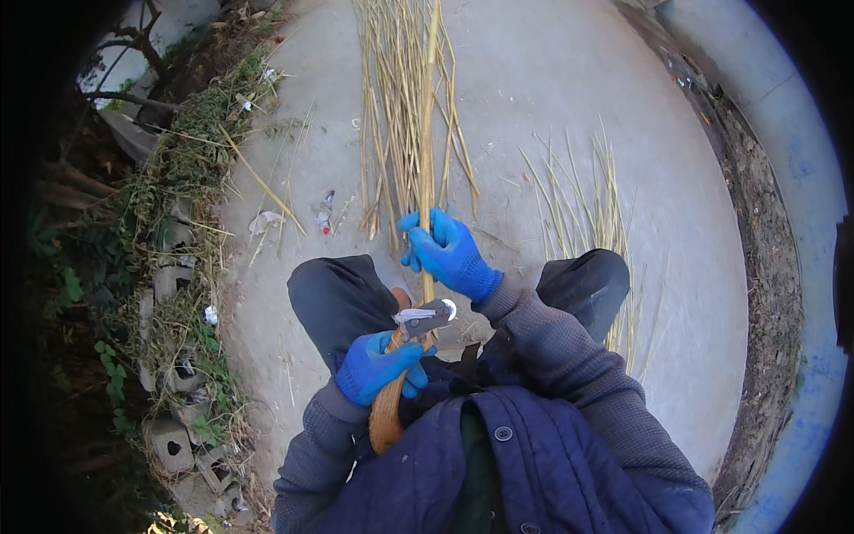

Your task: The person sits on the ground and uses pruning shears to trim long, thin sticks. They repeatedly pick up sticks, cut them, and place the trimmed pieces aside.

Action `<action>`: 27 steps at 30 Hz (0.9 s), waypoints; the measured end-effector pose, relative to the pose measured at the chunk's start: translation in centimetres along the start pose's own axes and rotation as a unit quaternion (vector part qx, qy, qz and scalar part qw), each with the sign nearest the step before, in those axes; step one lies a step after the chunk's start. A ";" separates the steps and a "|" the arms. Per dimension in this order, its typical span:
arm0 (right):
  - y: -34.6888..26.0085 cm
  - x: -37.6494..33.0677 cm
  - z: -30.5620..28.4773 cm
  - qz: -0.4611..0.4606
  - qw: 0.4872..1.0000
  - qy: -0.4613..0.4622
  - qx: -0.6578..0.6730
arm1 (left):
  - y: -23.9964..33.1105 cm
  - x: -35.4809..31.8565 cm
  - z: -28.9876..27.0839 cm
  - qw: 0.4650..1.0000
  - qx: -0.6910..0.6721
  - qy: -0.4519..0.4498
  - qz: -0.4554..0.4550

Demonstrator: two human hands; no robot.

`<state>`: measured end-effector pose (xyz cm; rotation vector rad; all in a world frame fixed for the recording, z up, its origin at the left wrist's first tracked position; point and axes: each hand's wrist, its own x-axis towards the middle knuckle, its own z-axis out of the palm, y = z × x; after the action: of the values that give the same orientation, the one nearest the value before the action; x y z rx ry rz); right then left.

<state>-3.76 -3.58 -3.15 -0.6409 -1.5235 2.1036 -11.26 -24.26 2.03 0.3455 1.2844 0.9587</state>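
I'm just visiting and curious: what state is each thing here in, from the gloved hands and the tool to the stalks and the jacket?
Left hand: closed around the tool's handle
Right hand: closed around the thick stalk
Curved-handled tool: held, metal head uppermost
Thick stalk: gripped, lower end near the tool's head
Stalk bundle: loosely spread, lying on the ground
Thin stalks: fanned out, lying at right
Jacket: worn, front parted

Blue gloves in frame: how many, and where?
2. One is on the left hand, which holds a curved tan handle; the other is on the right hand, closed around a thick, pale stalk. No others show.
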 end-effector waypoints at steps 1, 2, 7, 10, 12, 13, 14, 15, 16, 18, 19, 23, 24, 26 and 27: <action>0.1 -0.9 -0.1 0.004 1.000 -0.010 0.001 | 0.3 0.2 -0.1 1.000 0.014 -0.015 0.004; 0.4 -1.5 -0.1 0.024 0.999 -0.036 -0.004 | 0.4 0.3 -0.2 0.999 0.030 -0.019 -0.003; 0.6 -3.5 -2.6 0.034 0.995 -0.086 0.041 | 0.5 1.0 0.4 0.996 0.073 -0.041 -0.022; -1.6 -0.4 -4.1 0.015 0.970 -0.147 0.192 | -0.3 0.3 1.1 0.993 0.102 -0.036 -0.043; -4.4 4.5 -4.5 0.064 0.958 -0.046 0.277 | -0.7 -0.3 1.4 0.991 0.115 -0.028 -0.056; -5.7 6.9 -4.5 0.082 0.941 -0.007 0.328 | -0.8 -0.6 1.4 0.992 0.114 -0.038 -0.042; -6.5 8.3 -4.3 0.038 0.953 -0.020 0.299 | -0.7 -0.6 1.4 0.992 0.112 -0.039 -0.033; -6.6 8.9 -3.7 0.030 0.965 0.038 0.257 | -0.5 -0.5 1.3 0.992 0.115 -0.035 -0.046; -6.0 8.9 -2.8 0.044 0.970 0.032 0.235 | -0.2 -0.3 1.0 0.991 0.120 -0.026 -0.047; -4.0 7.6 -1.5 0.148 0.969 0.070 0.186 | 1.3 1.4 0.0 0.996 0.090 0.011 -0.008; -2.9 6.9 -1.1 0.201 0.961 0.035 0.188 | 2.2 2.6 -0.5 0.996 0.078 0.034 0.004; -2.7 5.8 -6.1 0.082 0.986 -0.055 0.136 | 5.3 6.7 -1.1 0.994 0.097 -0.022 0.040; -4.0 5.9 -8.0 0.052 0.988 -0.097 0.105 | 6.1 7.6 -1.0 0.992 0.122 -0.029 0.026; -5.4 3.7 -10.0 0.070 0.997 0.035 -0.029 | 7.6 9.0 -0.4 0.989 0.139 -0.045 0.009; -5.5 1.5 -10.4 0.033 0.994 0.087 -0.063 | 8.2 9.9 0.2 0.990 0.133 -0.048 0.022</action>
<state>2.00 6.58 -0.92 -0.9066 -1.5653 1.9523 -14.64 -11.84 1.38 0.6227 1.3234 0.7982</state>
